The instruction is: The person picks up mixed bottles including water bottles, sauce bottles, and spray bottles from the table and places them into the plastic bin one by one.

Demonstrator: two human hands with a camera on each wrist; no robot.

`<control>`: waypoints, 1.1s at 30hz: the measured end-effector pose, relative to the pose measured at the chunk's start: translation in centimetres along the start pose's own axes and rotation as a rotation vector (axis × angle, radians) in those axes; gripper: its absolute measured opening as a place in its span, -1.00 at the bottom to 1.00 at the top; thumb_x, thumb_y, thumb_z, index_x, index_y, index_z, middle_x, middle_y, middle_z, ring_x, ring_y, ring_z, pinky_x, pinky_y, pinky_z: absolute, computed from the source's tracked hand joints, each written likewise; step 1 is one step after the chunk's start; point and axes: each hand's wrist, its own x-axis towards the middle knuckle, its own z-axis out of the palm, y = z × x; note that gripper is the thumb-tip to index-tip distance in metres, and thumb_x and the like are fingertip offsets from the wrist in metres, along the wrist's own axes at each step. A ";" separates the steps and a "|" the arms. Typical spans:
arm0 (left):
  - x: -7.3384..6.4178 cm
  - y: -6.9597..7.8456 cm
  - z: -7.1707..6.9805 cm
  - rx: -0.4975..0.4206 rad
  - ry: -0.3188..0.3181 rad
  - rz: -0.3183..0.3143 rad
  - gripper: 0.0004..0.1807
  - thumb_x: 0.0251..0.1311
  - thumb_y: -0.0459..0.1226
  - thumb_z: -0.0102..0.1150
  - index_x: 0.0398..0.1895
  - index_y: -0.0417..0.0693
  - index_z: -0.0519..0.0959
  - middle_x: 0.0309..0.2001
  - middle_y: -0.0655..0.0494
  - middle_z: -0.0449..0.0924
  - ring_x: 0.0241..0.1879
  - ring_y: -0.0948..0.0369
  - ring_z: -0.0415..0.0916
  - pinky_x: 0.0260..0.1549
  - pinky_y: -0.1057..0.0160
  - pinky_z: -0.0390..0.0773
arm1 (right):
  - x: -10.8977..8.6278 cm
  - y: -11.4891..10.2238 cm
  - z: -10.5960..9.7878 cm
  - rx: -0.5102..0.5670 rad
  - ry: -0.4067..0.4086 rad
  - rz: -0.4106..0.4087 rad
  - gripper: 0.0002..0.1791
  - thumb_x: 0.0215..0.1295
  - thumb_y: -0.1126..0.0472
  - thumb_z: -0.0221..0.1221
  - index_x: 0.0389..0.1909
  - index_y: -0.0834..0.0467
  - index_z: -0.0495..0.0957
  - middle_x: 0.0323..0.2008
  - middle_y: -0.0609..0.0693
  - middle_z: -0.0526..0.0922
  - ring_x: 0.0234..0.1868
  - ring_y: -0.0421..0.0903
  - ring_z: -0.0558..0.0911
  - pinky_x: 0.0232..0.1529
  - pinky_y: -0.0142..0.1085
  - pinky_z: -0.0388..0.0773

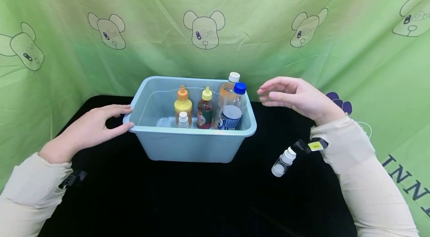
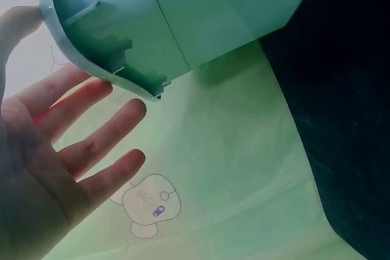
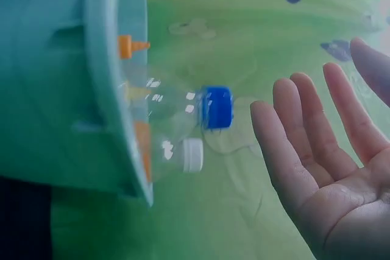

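A light blue plastic bin (image 1: 195,146) stands on the black tabletop. Inside are a yellow squeeze bottle (image 1: 183,108) with an orange nozzle, a dark red sauce bottle (image 1: 205,112) with a yellow cap, a clear bottle (image 1: 231,112) with a blue cap, a white-capped bottle (image 1: 233,77) of orange tint, and a small white-capped bottle (image 1: 183,119). My left hand (image 1: 90,127) touches the bin's left rim with fingertips and thumb, fingers extended, as the left wrist view also shows. My right hand (image 1: 297,97) hovers right of the bin, fingers relaxed and holding nothing, near the blue cap (image 3: 217,108).
One small clear bottle (image 1: 283,162) with a white cap is on the black cloth (image 1: 201,199), right of the bin and below my right wrist. Green curtain (image 1: 255,16) with bear-head prints hangs close behind the bin and along both sides.
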 end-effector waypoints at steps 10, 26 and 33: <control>0.3 0.2 -0.5 0.045 -0.030 0.019 -0.48 0.19 -0.01 0.14 0.12 -0.13 0.51 0.15 -0.05 0.52 0.23 -0.01 0.38 0.18 -0.02 0.36 | -3.4 2.1 -0.4 0.054 0.023 -0.044 -0.60 0.36 0.53 -0.18 0.10 0.24 0.45 0.01 -0.03 0.62 0.02 -0.15 0.64 0.08 -0.36 0.56; 0.1 -0.2 -0.7 0.069 0.009 0.107 -0.57 0.17 -0.08 0.19 0.04 -0.12 0.57 0.03 -0.05 0.61 0.11 -0.02 0.49 0.09 -0.02 0.42 | -8.5 5.6 -0.3 0.121 0.141 -0.093 -0.60 0.33 0.61 -0.24 0.08 0.35 0.41 0.03 0.00 0.61 0.05 -0.18 0.62 0.08 -0.36 0.55; -0.1 -0.1 -0.6 0.049 0.016 0.084 -0.57 0.18 -0.08 0.18 0.05 -0.12 0.57 0.04 -0.06 0.60 0.13 -0.02 0.47 0.10 -0.02 0.41 | -10.2 7.1 -0.5 0.147 0.166 -0.121 -0.57 0.33 0.63 -0.28 0.09 0.35 0.41 0.05 0.01 0.61 0.06 -0.17 0.62 0.09 -0.38 0.54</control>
